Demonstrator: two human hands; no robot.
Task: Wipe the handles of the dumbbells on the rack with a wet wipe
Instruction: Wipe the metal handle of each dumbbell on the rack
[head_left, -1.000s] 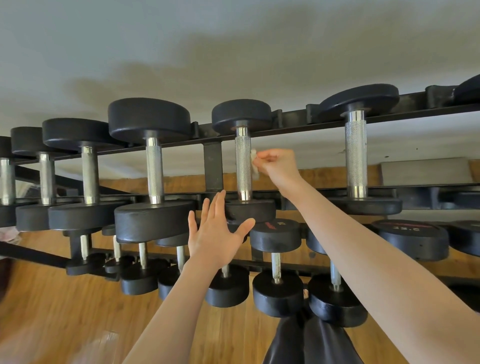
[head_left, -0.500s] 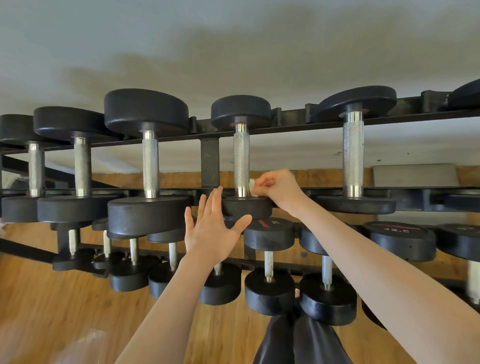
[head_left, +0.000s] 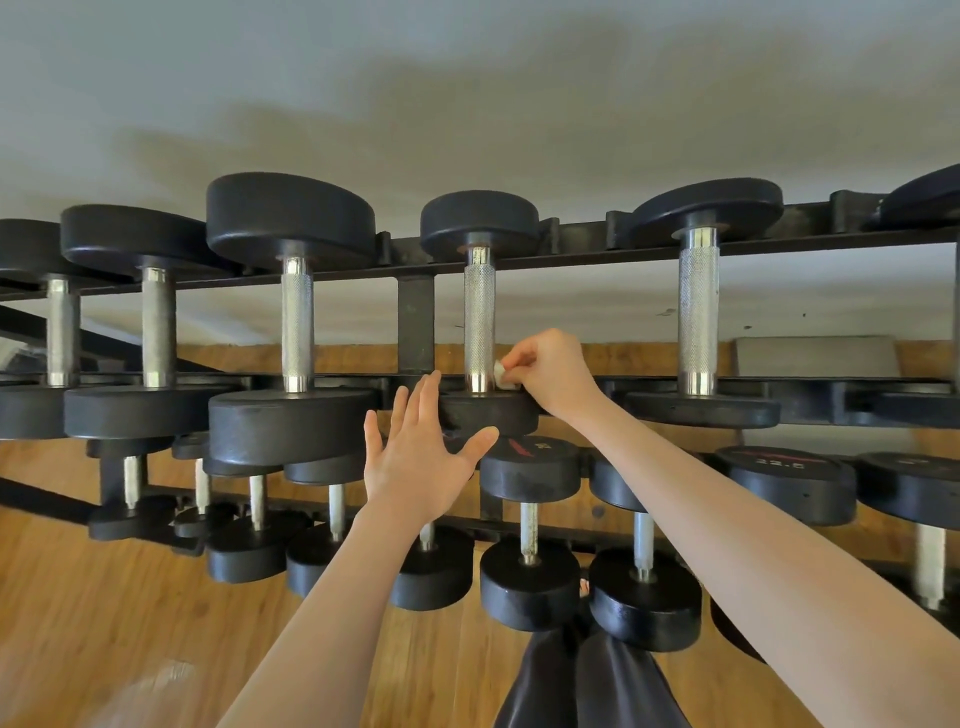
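A small white wet wipe (head_left: 500, 375) is pressed against the near end of a knurled steel handle (head_left: 479, 319), just above the black head of the dumbbell (head_left: 480, 415) it belongs to, on the upper tier of the black dumbbell rack (head_left: 597, 247). The right hand (head_left: 553, 375) pinches the wipe between curled fingers and thumb, its wrist over the dumbbell's near head. The left hand (head_left: 421, 457) is spread flat with straight fingers, its fingertips near the left side of that same head; whether they touch it cannot be told. Other dumbbells flank it along the upper rails, among them a larger one (head_left: 293, 322) just to the left and one (head_left: 698, 312) well to the right. Smaller dumbbells sit on the lower tier, over a wood floor (head_left: 104, 623).
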